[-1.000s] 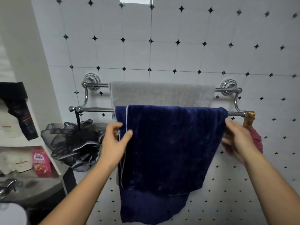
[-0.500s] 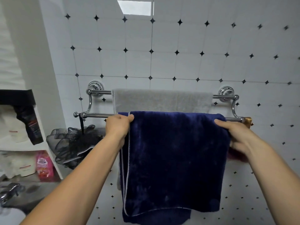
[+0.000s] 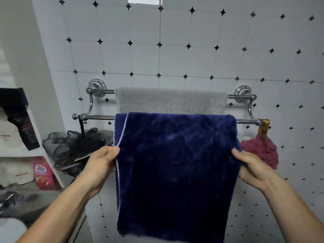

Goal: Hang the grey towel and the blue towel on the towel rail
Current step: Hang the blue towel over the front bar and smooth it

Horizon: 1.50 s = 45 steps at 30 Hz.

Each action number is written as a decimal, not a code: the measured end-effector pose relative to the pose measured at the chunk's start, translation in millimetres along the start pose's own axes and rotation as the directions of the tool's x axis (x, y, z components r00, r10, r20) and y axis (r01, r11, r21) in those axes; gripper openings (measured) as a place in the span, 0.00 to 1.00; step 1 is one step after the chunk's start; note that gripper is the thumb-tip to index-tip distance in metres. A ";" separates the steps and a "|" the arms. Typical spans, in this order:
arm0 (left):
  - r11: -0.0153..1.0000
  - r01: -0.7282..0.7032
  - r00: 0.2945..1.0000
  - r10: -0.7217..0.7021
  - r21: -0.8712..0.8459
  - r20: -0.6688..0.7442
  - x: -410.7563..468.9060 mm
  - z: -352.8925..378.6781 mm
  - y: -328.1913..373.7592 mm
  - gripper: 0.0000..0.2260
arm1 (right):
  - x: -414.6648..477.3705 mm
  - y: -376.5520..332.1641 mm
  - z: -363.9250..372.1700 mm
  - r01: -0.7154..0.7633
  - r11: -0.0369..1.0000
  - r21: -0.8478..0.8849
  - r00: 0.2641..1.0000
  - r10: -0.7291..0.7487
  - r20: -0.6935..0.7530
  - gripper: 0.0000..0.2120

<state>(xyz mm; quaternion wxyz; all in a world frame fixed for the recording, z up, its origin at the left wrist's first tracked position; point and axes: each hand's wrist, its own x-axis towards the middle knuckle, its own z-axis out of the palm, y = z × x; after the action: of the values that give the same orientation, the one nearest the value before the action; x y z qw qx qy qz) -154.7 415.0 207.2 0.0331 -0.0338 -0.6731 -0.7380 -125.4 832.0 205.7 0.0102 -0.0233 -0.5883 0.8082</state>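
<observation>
A plush dark-blue towel (image 3: 175, 172) hangs at frame centre over the front bar of a chrome double towel rail (image 3: 98, 117); a pale grey towel (image 3: 171, 100) drapes the rear bar above it. The left hand (image 3: 101, 165) pinches the blue towel's left edge, the right hand (image 3: 250, 167) its right edge. At lower left, a white shelf (image 3: 52, 169) holds a pink packet (image 3: 43, 172).

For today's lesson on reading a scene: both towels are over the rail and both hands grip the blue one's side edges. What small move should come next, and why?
Probably let go. The blue towel already hangs flat over the front bar of the towel rail, and the grey towel sits on the back bar. The left hand and right hand only pinch its edges, so releasing both should finish the job.
</observation>
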 end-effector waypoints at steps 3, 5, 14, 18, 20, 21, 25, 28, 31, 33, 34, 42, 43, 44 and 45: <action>0.993 -0.061 0.998 0.062 0.099 -0.008 21.3 16.8 8.6 0.10 | 19.5 -26.2 15.2 -0.009 0.996 0.086 0.999 0.013 -0.042 0.15; 0.988 -0.100 0.994 0.103 0.118 -0.020 36.9 31.1 22.9 0.09 | 32.9 -43.5 22.5 -0.027 0.999 0.046 0.995 0.031 -0.095 0.14; 0.999 0.042 0.965 -0.041 -0.001 -0.259 72.8 43.1 66.1 0.11 | 48.0 -71.1 29.5 -0.087 0.988 -0.128 0.981 0.063 -0.181 0.05; 0.991 0.007 0.968 0.027 0.134 -0.248 63.4 18.3 52.2 0.12 | 39.1 -60.4 17.3 -0.029 0.991 -0.129 0.993 0.014 -0.119 0.07; 0.987 0.025 0.976 0.010 0.158 -0.218 56.2 11.0 39.6 0.16 | 33.0 -51.7 13.6 -0.041 0.990 -0.133 0.995 0.029 -0.091 0.07; 0.986 0.023 0.980 0.011 0.167 -0.199 53.2 8.0 31.9 0.13 | 30.2 -46.6 11.7 -0.049 0.988 -0.144 0.996 0.037 -0.082 0.07; 0.979 0.028 0.988 0.004 0.201 -0.157 40.9 1.3 2.4 0.07 | 20.2 -26.3 5.4 -0.054 0.968 -0.247 0.996 0.035 -0.080 0.14; 0.981 -0.014 0.995 0.032 0.191 -0.091 38.5 4.7 1.6 0.13 | 20.8 -28.6 11.8 -0.006 0.951 -0.309 0.995 -0.026 -0.100 0.10; 0.983 -0.062 0.998 0.067 0.174 -0.022 43.9 22.1 29.7 0.11 | 31.6 -53.8 23.3 0.028 0.959 -0.280 0.986 -0.073 -0.152 0.10; 0.990 -0.033 0.987 0.054 0.138 -0.151 57.1 37.9 50.2 0.15 | 39.4 -72.7 31.9 -0.029 0.951 -0.308 0.976 -0.039 -0.212 0.09; 0.993 -0.020 0.972 0.046 0.115 -0.229 63.5 45.5 59.4 0.15 | 41.8 -79.3 34.9 -0.092 0.937 -0.337 0.971 0.010 -0.239 0.07; 0.651 0.021 0.933 0.261 0.759 -0.249 70.9 19.5 93.5 0.17 | 37.8 -97.6 34.1 -0.113 0.935 -0.336 0.961 0.017 -0.276 0.04; 0.569 0.015 0.922 0.311 0.822 -0.232 70.5 16.9 100.2 0.18 | 38.9 -99.4 36.1 -0.099 0.942 -0.322 0.962 0.008 -0.272 0.04; 0.515 0.006 0.912 0.349 0.857 -0.216 71.1 15.8 106.1 0.18 | 40.8 -100.0 38.3 -0.088 0.948 -0.305 0.961 0.000 -0.277 0.03; 0.493 -0.009 0.905 0.373 0.870 -0.202 72.2 15.5 110.2 0.18 | 43.0 -99.5 40.3 -0.083 0.955 -0.286 0.957 -0.004 -0.289 0.04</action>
<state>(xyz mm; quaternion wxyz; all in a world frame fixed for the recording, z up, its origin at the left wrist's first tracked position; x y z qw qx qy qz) -216.2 420.1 324.6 0.2531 0.0487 -0.9201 -0.2949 -171.4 826.2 311.7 0.0753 -0.1533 -0.6938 0.6996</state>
